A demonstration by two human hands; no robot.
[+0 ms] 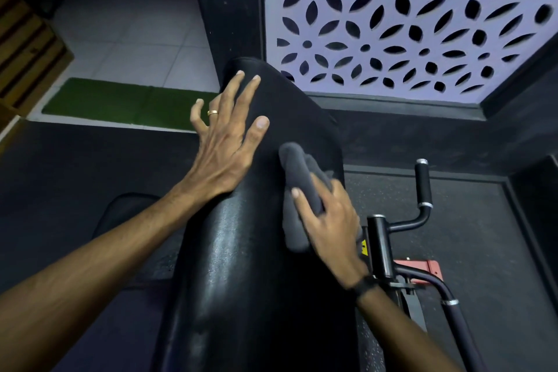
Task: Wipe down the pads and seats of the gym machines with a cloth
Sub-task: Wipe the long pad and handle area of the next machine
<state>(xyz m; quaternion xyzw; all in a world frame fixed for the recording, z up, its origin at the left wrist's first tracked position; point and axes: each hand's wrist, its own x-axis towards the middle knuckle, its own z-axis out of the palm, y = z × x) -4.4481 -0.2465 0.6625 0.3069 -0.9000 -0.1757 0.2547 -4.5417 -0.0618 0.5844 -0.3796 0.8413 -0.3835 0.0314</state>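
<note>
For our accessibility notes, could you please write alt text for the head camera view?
A person's right hand presses a bunched dark grey cloth against a long black padded vinyl machine pad, while the left hand, wearing a gold ring, rests flat with spread fingers on it. A black foam-gripped metal handle stands to the right.

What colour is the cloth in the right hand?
Dark grey. The cloth shows against the black pad in the head view.
</note>
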